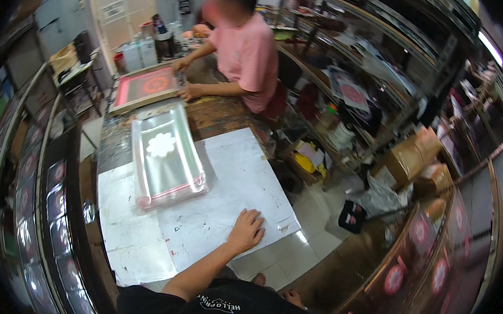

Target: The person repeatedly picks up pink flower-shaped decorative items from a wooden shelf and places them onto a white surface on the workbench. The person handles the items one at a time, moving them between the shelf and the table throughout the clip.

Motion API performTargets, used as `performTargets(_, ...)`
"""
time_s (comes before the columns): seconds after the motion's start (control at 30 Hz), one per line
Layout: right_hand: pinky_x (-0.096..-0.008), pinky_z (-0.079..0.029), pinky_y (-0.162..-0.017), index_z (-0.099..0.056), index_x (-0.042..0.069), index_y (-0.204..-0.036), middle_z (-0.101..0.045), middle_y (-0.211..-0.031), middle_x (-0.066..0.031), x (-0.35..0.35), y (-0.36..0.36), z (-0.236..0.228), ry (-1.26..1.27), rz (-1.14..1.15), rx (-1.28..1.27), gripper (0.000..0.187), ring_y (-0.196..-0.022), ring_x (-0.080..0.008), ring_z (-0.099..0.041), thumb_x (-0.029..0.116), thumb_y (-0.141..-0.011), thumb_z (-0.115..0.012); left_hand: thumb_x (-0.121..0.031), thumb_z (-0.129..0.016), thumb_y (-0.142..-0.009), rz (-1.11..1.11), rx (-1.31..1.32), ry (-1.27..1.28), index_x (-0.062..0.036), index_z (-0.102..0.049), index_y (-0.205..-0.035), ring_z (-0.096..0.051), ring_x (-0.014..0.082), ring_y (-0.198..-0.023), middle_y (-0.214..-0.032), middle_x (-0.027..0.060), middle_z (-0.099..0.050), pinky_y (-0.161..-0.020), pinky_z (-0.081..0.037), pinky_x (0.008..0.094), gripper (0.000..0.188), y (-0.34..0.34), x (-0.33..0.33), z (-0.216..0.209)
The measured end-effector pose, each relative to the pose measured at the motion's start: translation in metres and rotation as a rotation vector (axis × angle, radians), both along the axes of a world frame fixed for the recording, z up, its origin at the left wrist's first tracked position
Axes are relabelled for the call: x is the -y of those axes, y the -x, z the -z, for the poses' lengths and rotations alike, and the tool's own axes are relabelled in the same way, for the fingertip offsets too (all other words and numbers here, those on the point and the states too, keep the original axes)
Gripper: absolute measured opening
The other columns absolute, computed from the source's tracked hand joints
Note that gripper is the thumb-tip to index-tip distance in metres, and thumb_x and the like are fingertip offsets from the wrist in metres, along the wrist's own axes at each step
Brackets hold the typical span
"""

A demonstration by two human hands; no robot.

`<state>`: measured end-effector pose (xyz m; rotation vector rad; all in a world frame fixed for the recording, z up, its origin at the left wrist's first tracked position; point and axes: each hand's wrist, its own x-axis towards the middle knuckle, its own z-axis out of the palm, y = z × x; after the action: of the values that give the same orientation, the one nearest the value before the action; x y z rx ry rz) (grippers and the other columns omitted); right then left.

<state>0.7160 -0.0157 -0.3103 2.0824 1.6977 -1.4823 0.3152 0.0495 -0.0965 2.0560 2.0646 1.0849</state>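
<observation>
My left hand [246, 229] rests palm down near the front right edge of a white sheet-covered tabletop [236, 181], fingers extended and holding nothing. Ahead and to the left of it, apart from it, lies a stack of clear plastic packages [167, 148]. The top one shows a pale flower-like shape and a pinkish band at its near end. My right hand is out of view.
Across the table, a person in a pink shirt [254, 52] has both hands at a framed printing screen [148, 85] with a red round design. Racks of printed sheets [61, 228] stand at left, more sheets [394, 278] at lower right. Cardboard boxes [406, 158] sit beside the shelving.
</observation>
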Motion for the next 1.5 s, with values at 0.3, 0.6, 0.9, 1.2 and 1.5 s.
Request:
performTargets(0.3,-0.0402,-0.052,-0.084,-0.063,-0.001,-0.111,-0.066,-0.105,-0.0175,-0.109,-0.07,-0.015,0.097,-0.214,0.053,0.031,-0.096,-0.0286,-0.063,0.021,-0.091,-0.057,-0.015,-0.067,-0.082,-0.089,0.027,-0.039,-0.0007,-0.06,-0.11,-0.05,0.0371,-0.12,-0.124,0.0197,-0.055,-0.107,-0.038,0.0483,0.032,-0.004,0.0,-0.003)
performTargets(0.6,-0.0383,-0.056,-0.075,-0.059,-0.005,-0.117,-0.066,-0.108,-0.0177,-0.159,-0.026,0.04,0.088,-0.151,-0.2,0.035,-0.095,-0.0288,-0.068,0.02,-0.093,-0.058,-0.018,-0.068,-0.082,-0.69,-0.039,0.056,-0.0014,-0.058,-0.118,-0.043,0.039,-0.128,-0.134,0.0215,-0.05,-0.111,-0.03,0.0519,0.041,0.027,0.083,-0.007)
performTargets(0.9,-0.0383,-0.055,-0.077,-0.061,-0.009,-0.114,-0.07,-0.102,-0.0203,-0.139,0.016,-0.026,0.133,-0.368,-0.156,0.045,-0.087,-0.0266,-0.071,0.03,-0.091,-0.062,-0.024,-0.065,-0.085,-0.966,-0.03,0.129,-0.0023,-0.057,-0.124,-0.039,0.0346,-0.134,-0.137,0.0188,-0.049,-0.115,-0.024,0.0554,0.045,0.043,0.116,-0.008)
performTargets(1.2,-0.0383,-0.056,-0.068,-0.063,-0.005,-0.109,-0.068,-0.093,-0.016,-0.192,-0.022,0.015,-0.288,-0.973,-0.182,0.036,-0.079,-0.0267,-0.069,0.026,-0.091,-0.061,-0.023,-0.065,-0.083,-0.952,-0.003,0.086,-0.0015,-0.059,-0.12,-0.04,0.0365,-0.132,-0.135,0.0211,-0.049,-0.114,-0.024,0.0556,0.043,0.047,0.118,-0.01)
performTargets(1.5,-0.0365,-0.056,-0.07,-0.063,-0.004,-0.111,-0.069,-0.095,-0.0161,-0.172,0.09,-0.037,-0.047,-0.445,-0.205,0.033,-0.078,-0.0232,-0.069,0.021,-0.089,-0.063,-0.019,-0.067,-0.083,-0.909,0.116,-0.03,-0.0011,-0.059,-0.119,-0.045,0.0366,-0.127,-0.131,0.0202,-0.052,-0.111,-0.03,0.0533,0.041,0.054,0.125,-0.004)
